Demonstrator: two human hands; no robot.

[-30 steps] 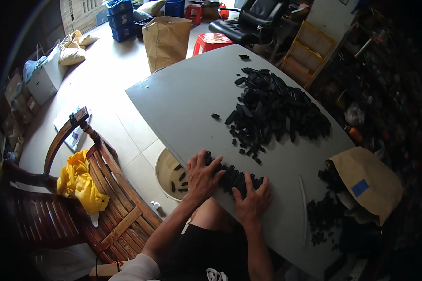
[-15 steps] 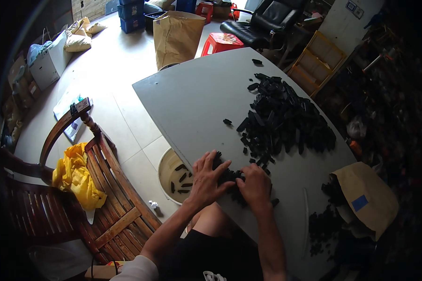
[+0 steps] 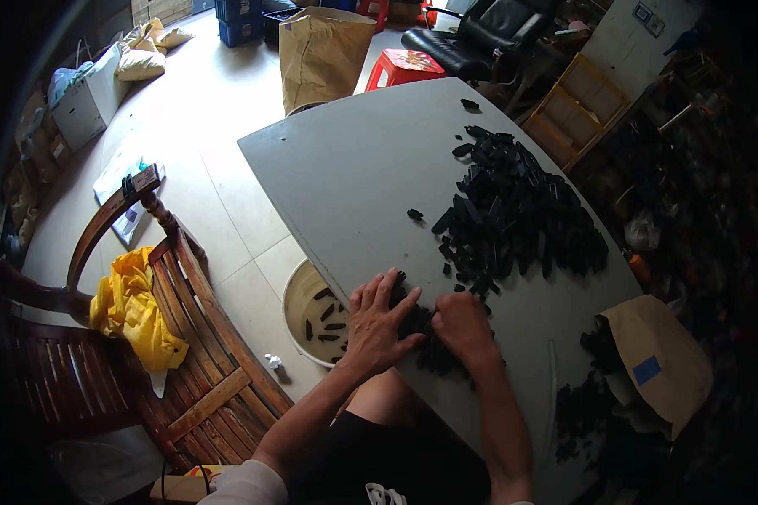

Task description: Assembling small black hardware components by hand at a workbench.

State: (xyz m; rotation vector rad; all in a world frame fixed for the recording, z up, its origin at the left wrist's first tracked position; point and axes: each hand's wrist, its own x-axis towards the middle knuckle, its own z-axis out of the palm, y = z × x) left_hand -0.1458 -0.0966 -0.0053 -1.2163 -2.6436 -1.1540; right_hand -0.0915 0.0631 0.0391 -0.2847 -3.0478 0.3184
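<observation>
My left hand (image 3: 379, 326) lies spread, palm down, over small black pieces at the table's near left edge. Beside it, my right hand (image 3: 465, 328) is curled, knuckles up, over the same small heap (image 3: 436, 358); whatever its fingers hold is hidden. Farther back on the grey table (image 3: 337, 185) spreads a large pile of elongated black chunks (image 3: 518, 210). Below the left edge stands a pale bucket (image 3: 289, 316) with several dark pieces inside. A brown paper bag (image 3: 669, 358) lies on its side at the right, black bits around its mouth.
A slatted wooden chair (image 3: 206, 337) with a yellow cloth (image 3: 135, 311) stands at the left. Beyond the table are a tall brown paper sack (image 3: 324, 59), a red stool (image 3: 403, 67) and a black office chair (image 3: 484, 42). Two stray black pieces lie apart from the pile.
My right hand has curled tighter and shifted slightly. My left hand stays spread in nearly the same spot. The whole view has tilted a little.
</observation>
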